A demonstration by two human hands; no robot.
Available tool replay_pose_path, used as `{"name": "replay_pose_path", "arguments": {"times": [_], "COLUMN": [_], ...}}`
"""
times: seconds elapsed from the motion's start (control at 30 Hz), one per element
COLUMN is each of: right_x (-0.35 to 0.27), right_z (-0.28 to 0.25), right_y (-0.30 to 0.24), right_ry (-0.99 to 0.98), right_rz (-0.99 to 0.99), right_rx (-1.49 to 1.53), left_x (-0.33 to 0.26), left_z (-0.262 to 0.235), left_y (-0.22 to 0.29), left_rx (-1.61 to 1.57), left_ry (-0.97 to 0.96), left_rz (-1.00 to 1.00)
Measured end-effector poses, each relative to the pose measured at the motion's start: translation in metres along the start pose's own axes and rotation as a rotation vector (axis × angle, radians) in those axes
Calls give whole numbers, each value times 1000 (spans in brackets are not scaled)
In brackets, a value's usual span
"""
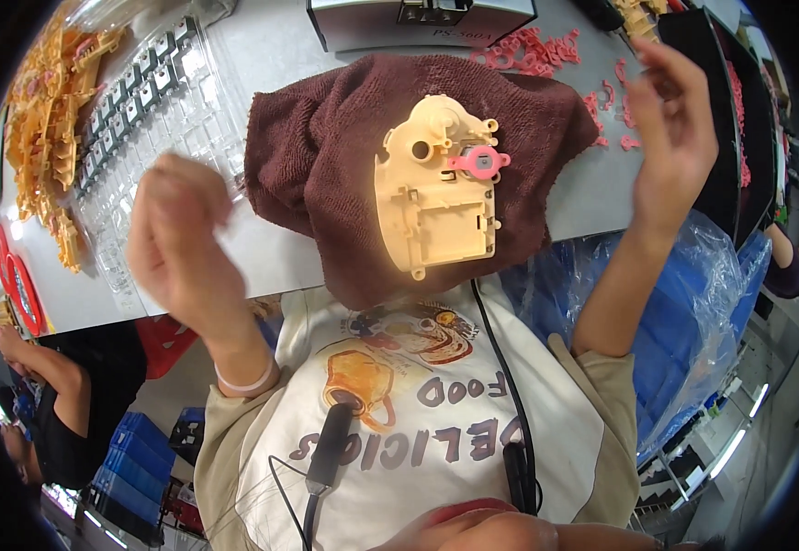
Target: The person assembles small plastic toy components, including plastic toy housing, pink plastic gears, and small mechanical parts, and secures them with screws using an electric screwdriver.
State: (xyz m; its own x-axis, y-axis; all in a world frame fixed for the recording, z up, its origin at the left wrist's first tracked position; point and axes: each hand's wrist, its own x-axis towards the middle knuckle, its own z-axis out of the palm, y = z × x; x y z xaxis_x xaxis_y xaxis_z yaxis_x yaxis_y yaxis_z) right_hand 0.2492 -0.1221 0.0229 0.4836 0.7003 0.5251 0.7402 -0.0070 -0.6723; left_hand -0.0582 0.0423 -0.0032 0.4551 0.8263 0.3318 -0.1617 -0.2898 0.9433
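Observation:
A cream plastic housing [399, 197] lies on a crumpled brown towel [294, 184] in front of me. A small pink plastic part [484, 163] sits on the right side of the housing. My left hand [179, 239] hovers left of the towel, beside a clear plastic tray, its fingers curled in and blurred. Whatever it may hold is hidden. Over on the right, my right hand [675, 147] is raised near the loose pink parts, with thumb and fingers apart and nothing seen in it. Neither hand touches the housing.
The clear tray [156, 115] carries rows of dark metallic pieces [133, 96]. Cream parts [50, 129] are heaped at the far left, near red-handled scissors [23, 289]. Pink parts [537, 50] lie beside a grey box [418, 23]. A blue plastic-lined bin [684, 321] stands right.

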Motion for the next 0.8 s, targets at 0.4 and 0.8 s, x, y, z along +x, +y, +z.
{"name": "replay_pose_path", "arguments": {"times": [0.4, 0.8], "right_x": [97, 97], "right_z": [41, -28], "right_y": [94, 84], "right_ry": [-326, 272], "right_rz": [25, 56], "right_rx": [-669, 37], "left_x": [8, 10], "left_z": [59, 90], "left_y": [15, 2], "left_rx": [300, 386], "left_ry": [-300, -414], "left_rz": [236, 215]}}
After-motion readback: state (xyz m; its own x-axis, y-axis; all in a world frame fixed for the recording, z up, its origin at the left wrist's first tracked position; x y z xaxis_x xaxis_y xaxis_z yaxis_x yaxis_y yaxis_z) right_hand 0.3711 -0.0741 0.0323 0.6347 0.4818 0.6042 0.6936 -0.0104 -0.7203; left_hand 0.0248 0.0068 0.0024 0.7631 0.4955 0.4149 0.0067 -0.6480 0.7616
